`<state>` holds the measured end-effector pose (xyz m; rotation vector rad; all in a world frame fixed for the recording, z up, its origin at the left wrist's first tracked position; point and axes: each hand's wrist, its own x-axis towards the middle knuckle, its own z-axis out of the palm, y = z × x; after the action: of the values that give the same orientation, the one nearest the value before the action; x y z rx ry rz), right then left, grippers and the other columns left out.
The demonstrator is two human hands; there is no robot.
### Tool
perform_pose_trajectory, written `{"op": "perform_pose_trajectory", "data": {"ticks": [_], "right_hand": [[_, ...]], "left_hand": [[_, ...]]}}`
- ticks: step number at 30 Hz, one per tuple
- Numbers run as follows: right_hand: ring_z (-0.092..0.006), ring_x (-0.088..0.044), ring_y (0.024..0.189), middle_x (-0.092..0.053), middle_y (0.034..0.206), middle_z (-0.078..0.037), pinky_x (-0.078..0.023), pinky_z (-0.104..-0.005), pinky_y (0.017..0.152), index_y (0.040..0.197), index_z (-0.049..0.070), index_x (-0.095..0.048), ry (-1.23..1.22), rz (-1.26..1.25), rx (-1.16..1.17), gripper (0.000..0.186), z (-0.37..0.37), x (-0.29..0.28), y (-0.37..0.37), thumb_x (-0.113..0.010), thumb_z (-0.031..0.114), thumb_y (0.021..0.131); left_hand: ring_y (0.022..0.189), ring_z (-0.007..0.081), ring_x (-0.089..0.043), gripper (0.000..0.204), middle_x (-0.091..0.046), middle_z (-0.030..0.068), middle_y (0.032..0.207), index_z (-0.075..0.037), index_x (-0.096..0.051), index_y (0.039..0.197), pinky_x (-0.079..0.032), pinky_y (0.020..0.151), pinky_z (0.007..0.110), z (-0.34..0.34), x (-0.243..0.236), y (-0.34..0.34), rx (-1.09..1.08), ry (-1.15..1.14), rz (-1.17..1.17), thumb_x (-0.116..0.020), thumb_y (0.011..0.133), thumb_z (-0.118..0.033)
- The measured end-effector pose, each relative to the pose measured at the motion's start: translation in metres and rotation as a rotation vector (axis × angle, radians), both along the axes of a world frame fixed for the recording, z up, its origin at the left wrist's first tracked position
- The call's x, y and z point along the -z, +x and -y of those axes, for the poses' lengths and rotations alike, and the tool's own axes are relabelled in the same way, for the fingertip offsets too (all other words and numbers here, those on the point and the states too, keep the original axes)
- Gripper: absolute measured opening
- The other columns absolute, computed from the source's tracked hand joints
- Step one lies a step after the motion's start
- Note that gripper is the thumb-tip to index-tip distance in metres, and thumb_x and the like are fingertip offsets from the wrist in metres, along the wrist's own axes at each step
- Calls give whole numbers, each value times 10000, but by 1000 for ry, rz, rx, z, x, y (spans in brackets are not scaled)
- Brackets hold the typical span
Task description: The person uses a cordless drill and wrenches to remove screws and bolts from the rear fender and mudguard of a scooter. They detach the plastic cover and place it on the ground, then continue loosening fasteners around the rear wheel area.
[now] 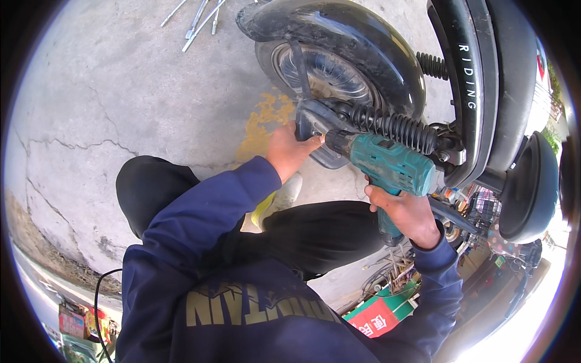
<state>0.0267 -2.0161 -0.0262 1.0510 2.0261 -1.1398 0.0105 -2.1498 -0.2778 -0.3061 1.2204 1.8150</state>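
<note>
A teal cordless drill [392, 160] is in my right hand [407, 213], the fingers wrapped round its handle. Its dark chuck points left at a black plastic cover [313, 116] beside the rear wheel [324, 74] of a black scooter. My left hand [287, 151] grips the edge of that cover, fingers mostly hidden behind it. Its thumb reaches across to the tip in front of the chuck. Whether a screw sits there is too small to tell. Just beyond the drill runs a black coil-spring shock absorber [393, 128].
A glossy black fender [357, 37] arches over the wheel. Several metal rods [198, 27] lie on the cracked concrete at the far left. The scooter's dark body [484, 78] stands at the right. Behind my right arm are a red-and-green box [380, 313] and a wire basket [484, 209].
</note>
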Motion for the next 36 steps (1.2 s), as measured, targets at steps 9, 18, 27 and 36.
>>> {"op": "perform_pose_trajectory", "data": {"ticks": [9, 18, 27, 36], "right_hand": [[-111, -605, 697, -664, 923, -36, -506, -274, 607, 1156, -5, -649, -11, 83, -170, 282, -14, -1, -8, -704, 22, 880], [-116, -598, 618, -661, 843, -31, -506, -295, 583, 1142, 36, -674, -34, 177, -68, 319, -8, -1, -33, -744, 170, 861], [-103, -596, 638, -652, 782, -19, -484, -280, 607, 991, 28, -690, 70, 310, -45, 200, 5, -4, -47, -718, 206, 904], [-126, -622, 639, -662, 736, -26, -482, -283, 652, 962, 34, -700, 73, 407, -45, 225, 8, -7, -56, -688, 252, 908]], "left_hand": [[720, 186, -675, 328, -721, 154, 824, 81, -661, 997, -527, 672, 342, 1, 1, 2, 0, -61, -40, -810, 840, -166], [787, 168, -658, 288, -718, 126, 897, 83, -636, 1053, -522, 733, 329, 6, -14, -5, 42, -25, 64, -767, 863, -88], [862, 169, -654, 323, -710, 124, 991, 77, -608, 1119, -523, 796, 327, 2, -12, -7, 45, -12, 92, -756, 859, -45], [893, 185, -682, 330, -724, 147, 993, 79, -612, 1106, -529, 817, 329, 0, 0, -1, -5, 49, 97, -761, 839, -45]]}}
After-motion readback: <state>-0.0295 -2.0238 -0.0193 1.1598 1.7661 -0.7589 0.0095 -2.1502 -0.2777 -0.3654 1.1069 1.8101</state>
